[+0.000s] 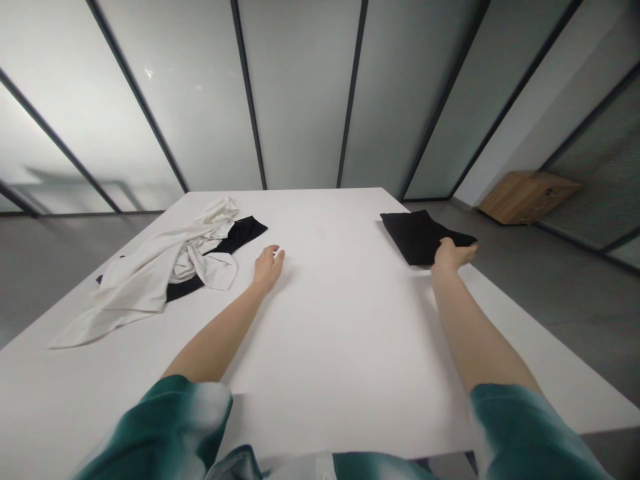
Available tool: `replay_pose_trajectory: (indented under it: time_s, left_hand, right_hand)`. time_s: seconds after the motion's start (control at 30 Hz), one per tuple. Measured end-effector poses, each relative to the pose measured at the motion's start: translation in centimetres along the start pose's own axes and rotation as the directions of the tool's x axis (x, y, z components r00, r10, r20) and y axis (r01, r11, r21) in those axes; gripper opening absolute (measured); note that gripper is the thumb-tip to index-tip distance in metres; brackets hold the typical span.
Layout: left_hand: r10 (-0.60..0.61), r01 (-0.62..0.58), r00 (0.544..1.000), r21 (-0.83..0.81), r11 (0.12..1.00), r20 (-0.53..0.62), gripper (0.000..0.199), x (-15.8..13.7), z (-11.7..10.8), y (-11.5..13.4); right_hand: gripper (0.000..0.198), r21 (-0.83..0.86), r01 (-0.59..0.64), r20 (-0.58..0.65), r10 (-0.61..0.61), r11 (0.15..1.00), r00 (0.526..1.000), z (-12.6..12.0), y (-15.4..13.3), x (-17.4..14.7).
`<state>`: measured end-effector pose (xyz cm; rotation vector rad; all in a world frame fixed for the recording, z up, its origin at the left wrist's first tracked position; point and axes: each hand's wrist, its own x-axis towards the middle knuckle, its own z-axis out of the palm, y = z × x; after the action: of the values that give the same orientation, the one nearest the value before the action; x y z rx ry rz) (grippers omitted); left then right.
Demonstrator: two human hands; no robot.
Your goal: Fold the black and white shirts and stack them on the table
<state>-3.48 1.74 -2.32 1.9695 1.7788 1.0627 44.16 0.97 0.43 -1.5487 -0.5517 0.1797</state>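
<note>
One folded black cloth [413,235] was at the worktop's [330,327] right edge, gripped by the fingers of the right hand [450,255], while the left hand [268,268], fingers loosely parted and empty, hovered beside crumpled white fabric [143,275] near the left edge.

Facing a counter [325,327] with clothes [150,270] at left and a cloth [410,233] by its right edge. Looking toward panels [305,93] behind it, a cabinet [523,195] on the floor [575,287] at right.
</note>
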Motion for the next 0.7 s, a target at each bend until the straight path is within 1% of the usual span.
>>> replay_pose_trajectory:
  time_s: [0.03,0.07,0.1,0.13,0.17,0.2,0.23,0.27,0.3,0.37,0.47,0.53,0.57,0.6,0.7]
  left_hand:
    - [0.008,-0.009,1.000,0.027,1.000,0.017,0.035,-0.1,0.0,0.2]
    - [0.017,-0.020,0.999,0.061,0.998,0.043,0.035,-0.2,-0.1,0.4]
    - [0.025,-0.033,0.997,0.102,0.994,0.079,0.035,-0.2,-0.1,0.5]
    - [0.034,-0.051,0.993,0.145,0.988,0.117,0.035,-0.3,-0.2,0.7]
    - [0.042,-0.070,0.988,0.184,0.980,0.152,0.034,-0.4,-0.2,0.8]
    - [0.051,-0.090,0.983,0.215,0.972,0.178,0.034,-0.5,-0.3,0.9]
    - [0.060,-0.107,0.979,0.237,0.966,0.196,0.033,-0.6,-0.3,1.0]
    - [0.070,-0.122,0.976,0.250,0.961,0.206,0.032,-0.6,-0.3,1.1]
    - [0.078,-0.132,0.974,0.256,0.958,0.211,0.032,-0.6,-0.4,1.1]
    - [0.082,-0.138,0.973,0.262,0.955,0.215,0.031,-0.7,-0.4,1.1]
    - [0.086,-0.145,0.971,0.265,0.953,0.222,0.030,-0.6,-0.5,1.0]
    - [0.085,-0.145,0.970,0.262,0.954,0.226,0.030,-0.6,-0.5,1.0]
    - [0.083,-0.143,0.971,0.261,0.955,0.226,0.031,-0.6,-0.5,1.0]
    - [0.081,-0.141,0.971,0.263,0.954,0.226,0.031,-0.7,-0.5,1.0]
    - [0.078,-0.144,0.969,0.279,0.949,0.234,0.032,-0.7,-0.6,1.1]
  right_hand:
    - [0.063,-0.058,0.081,-0.070,-0.085,0.995,0.994,0.0,-0.4,-0.2]
    - [0.062,-0.092,0.161,-0.118,-0.172,0.983,0.978,0.1,-0.9,-0.5]
    - [0.058,-0.109,0.243,-0.128,-0.256,0.964,0.958,0.4,-1.5,-0.9]
    - [0.050,-0.109,0.321,-0.082,-0.331,0.941,0.940,0.9,-2.0,-1.4]
    - [0.041,-0.087,0.377,0.005,-0.378,0.922,0.926,1.5,-2.5,-2.1]
    - [0.032,-0.060,0.414,0.117,-0.406,0.908,0.906,2.2,-2.9,-3.0]
    - [0.024,-0.039,0.438,0.242,-0.417,0.898,0.876,3.0,-3.1,-4.0]
    - [0.019,-0.034,0.457,0.364,-0.415,0.889,0.834,3.9,-3.2,-5.1]
    - [0.017,-0.043,0.481,0.473,-0.406,0.876,0.782,4.7,-3.1,-6.2]
    - [0.016,-0.090,0.538,0.640,-0.366,0.838,0.676,6.3,-2.4,-8.5]
    - [0.017,-0.149,0.649,0.793,-0.302,0.746,0.529,7.9,-0.9,-11.1]
    - [0.017,-0.151,0.721,0.839,-0.298,0.676,0.455,8.3,-0.1,-11.9]
    - [0.017,-0.145,0.744,0.851,-0.301,0.652,0.429,8.3,0.2,-12.1]
    - [0.017,-0.140,0.755,0.858,-0.301,0.641,0.415,8.2,0.4,-12.1]
    - [0.019,-0.130,0.725,0.870,-0.272,0.677,0.410,7.6,0.6,-11.7]
